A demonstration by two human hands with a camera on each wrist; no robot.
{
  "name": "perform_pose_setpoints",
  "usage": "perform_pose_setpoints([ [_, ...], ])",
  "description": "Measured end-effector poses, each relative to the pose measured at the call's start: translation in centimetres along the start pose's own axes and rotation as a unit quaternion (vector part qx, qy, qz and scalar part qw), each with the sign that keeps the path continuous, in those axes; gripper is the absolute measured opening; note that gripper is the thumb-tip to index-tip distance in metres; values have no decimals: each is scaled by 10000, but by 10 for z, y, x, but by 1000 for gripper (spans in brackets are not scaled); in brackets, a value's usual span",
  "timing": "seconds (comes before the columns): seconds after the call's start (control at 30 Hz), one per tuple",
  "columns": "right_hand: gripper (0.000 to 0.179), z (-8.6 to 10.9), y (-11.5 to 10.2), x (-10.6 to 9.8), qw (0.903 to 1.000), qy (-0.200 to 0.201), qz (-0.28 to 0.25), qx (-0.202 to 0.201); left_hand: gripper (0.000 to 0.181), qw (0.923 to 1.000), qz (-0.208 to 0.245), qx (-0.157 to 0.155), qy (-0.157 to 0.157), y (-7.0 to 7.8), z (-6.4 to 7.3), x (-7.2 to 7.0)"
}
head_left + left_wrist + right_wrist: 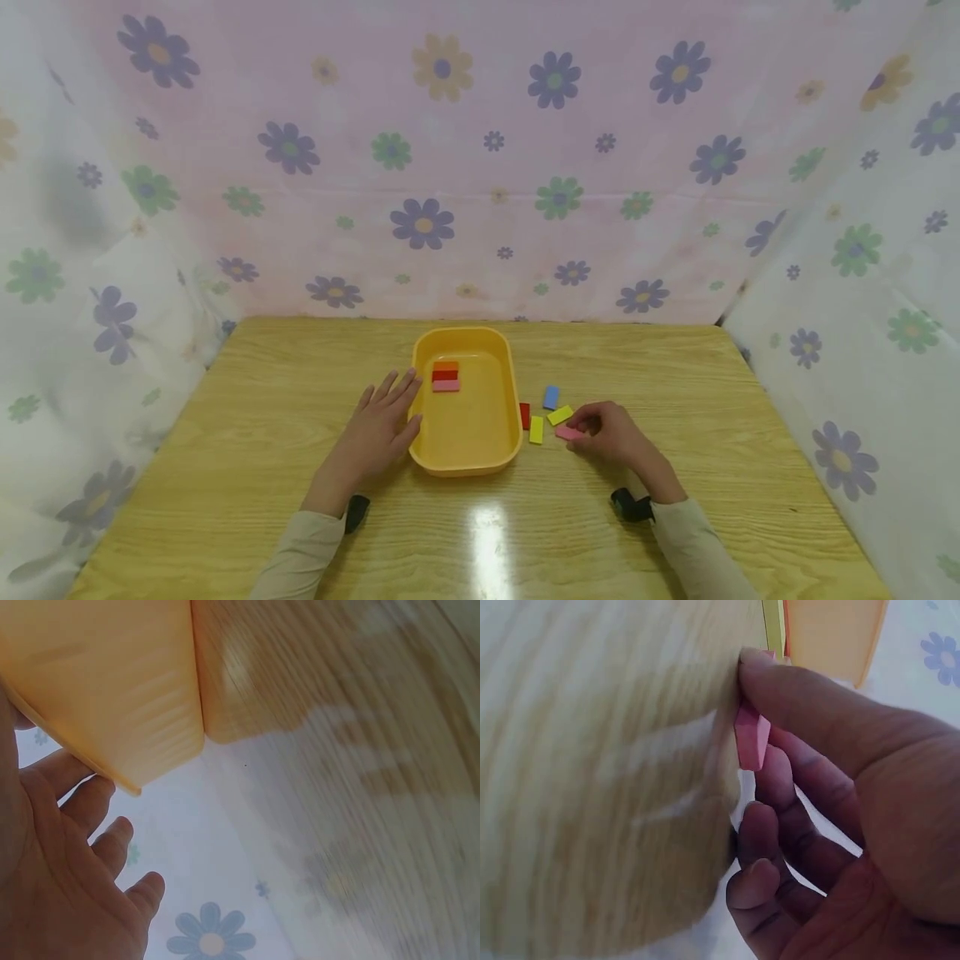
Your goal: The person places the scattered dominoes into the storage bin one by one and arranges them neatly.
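Observation:
A yellow plastic tray (465, 417) stands on the table. My left hand (382, 425) rests on its left rim with fingers fairly straight; in the left wrist view the fingertips touch the rim's underside. Inside the tray, an orange block (446, 366), a red block (445, 376) and a pink block (446, 387) lie side by side near the left wall. To the right of the tray, my right hand (611, 435) pinches another pink block (752, 739) between thumb and fingers, low over the table. Part of that block is hidden behind the thumb in the right wrist view.
Beside the tray's right wall lie a red block (525, 416), a yellow block (536, 430), a second yellow block (559, 415) and a blue block (552, 397). The wooden table (300, 358) meets a flowered cloth (480, 167) at the back and sides.

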State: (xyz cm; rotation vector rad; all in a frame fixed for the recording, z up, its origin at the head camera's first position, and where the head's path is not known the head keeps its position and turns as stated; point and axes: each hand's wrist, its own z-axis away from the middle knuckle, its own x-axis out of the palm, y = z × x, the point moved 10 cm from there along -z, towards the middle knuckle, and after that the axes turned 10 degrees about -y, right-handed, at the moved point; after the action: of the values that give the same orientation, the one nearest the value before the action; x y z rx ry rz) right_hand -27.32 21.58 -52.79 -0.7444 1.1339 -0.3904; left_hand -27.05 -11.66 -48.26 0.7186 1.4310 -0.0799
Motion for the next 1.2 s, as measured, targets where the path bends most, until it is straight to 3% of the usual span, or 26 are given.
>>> perform_pose_setpoints([
  [0.37,19,1,1,2,9990,15,287,344,60,10000,16,83,14,2,0,2],
  [0.9,16,18,-25,4,9975,338,246,-562,60,9999,101,11,-30,-1,0,4],
  [1.2,19,22,-30,4,9938,586,-451,-830,61,9999,128,-26,-47,-2,-2,2],
])
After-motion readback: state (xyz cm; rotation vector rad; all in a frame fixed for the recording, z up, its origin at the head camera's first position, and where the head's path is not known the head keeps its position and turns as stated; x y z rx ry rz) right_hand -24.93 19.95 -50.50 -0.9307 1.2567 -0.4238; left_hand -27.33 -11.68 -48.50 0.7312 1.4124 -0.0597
